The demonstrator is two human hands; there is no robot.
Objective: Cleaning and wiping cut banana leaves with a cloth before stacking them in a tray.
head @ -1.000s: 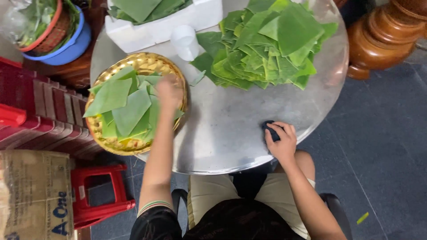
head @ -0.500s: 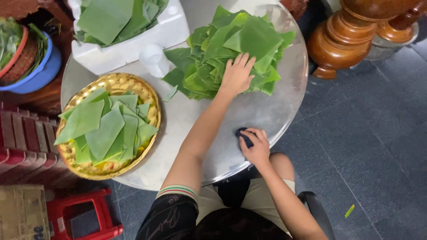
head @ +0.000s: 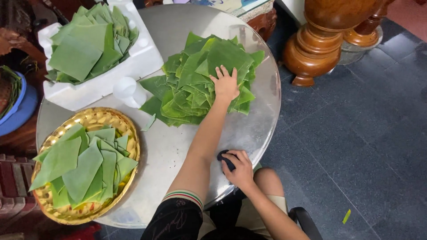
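Left hand (head: pixel 225 83) lies open on the loose pile of cut green leaves (head: pixel 195 82) (centre top); dragging might scatter them. Right hand (head: pixel 240 166) grips a dark cloth (head: pixel 225 160).

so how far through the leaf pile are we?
Done: a layer of leaf pieces lies on the gold tray, more in the white foam box. In hand: left hand rests on the loose leaf pile; right hand holds a dark cloth. Left: most of that pile.
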